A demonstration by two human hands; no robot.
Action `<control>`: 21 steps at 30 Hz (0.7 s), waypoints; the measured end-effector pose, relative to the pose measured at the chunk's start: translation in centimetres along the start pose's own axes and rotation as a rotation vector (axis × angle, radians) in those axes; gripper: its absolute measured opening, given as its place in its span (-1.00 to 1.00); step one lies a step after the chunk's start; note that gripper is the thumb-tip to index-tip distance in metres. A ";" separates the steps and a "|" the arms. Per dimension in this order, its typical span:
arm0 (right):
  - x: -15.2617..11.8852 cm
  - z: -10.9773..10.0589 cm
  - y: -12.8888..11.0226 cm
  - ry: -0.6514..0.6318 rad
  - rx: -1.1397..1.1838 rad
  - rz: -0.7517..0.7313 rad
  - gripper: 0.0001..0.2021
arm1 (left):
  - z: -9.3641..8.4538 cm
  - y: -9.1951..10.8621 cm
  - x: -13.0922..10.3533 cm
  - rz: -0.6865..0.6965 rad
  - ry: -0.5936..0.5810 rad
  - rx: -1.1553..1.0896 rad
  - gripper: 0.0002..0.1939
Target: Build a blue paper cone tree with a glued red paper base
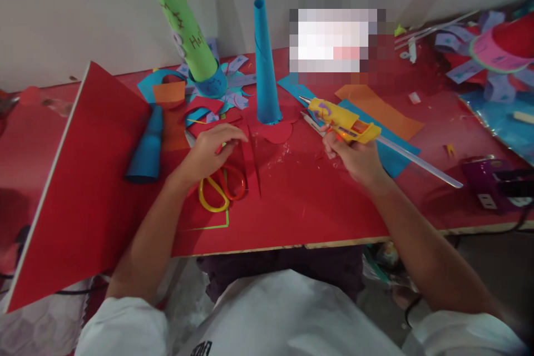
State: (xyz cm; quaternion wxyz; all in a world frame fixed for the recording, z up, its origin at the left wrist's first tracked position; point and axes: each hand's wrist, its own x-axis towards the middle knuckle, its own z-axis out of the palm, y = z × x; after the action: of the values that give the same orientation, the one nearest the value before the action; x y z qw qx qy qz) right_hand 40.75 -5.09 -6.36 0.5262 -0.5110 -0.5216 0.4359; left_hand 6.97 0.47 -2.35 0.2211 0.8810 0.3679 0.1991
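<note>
My right hand (354, 158) is wrapped round a yellow hot glue gun (346, 119). Its nozzle points left, and a long clear glue stick (419, 161) sticks out of the back. My left hand (219, 147) is above the red surface, fingers loosely bent and apart. Its fingertips are beside a narrow red paper strip (251, 164); whether they touch it I cannot tell. Just below that hand lie scissors (225, 189) with yellow and orange handles, blades hidden. Between my hands a tall blue paper cone (267, 67) stands upright on a red scalloped paper piece (277, 132).
A green paper tube (183, 22) leans in a blue base at the back. Left are a smaller blue cone (146, 150) and a raised red board (75, 189). Orange paper (384, 108) and blue strips lie right, with a purple device (492, 183) near the table's edge.
</note>
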 end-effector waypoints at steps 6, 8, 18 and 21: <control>0.0 -0.1 0.9 0.013 -0.036 0.015 -0.57 | 1.0 0.7 -1.0 0.110 -0.256 0.253 -0.44; 0.0 -0.1 1.0 0.009 -0.040 0.016 -0.58 | 1.2 0.9 -1.1 0.089 -0.281 0.279 -0.46; -0.1 0.0 0.8 0.011 -0.059 0.007 -0.57 | 1.9 0.9 -0.9 0.061 -0.250 0.165 -0.73; -0.1 0.1 0.8 0.006 -0.045 0.016 -0.59 | 1.6 0.8 -1.0 0.061 -0.298 0.147 -0.59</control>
State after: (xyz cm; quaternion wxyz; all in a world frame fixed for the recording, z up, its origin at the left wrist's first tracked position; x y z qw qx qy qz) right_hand 40.69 -5.11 -7.13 0.5126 -0.5281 -0.5257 0.4265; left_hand 7.56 -1.20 -3.38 0.2019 0.9253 0.3177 0.0455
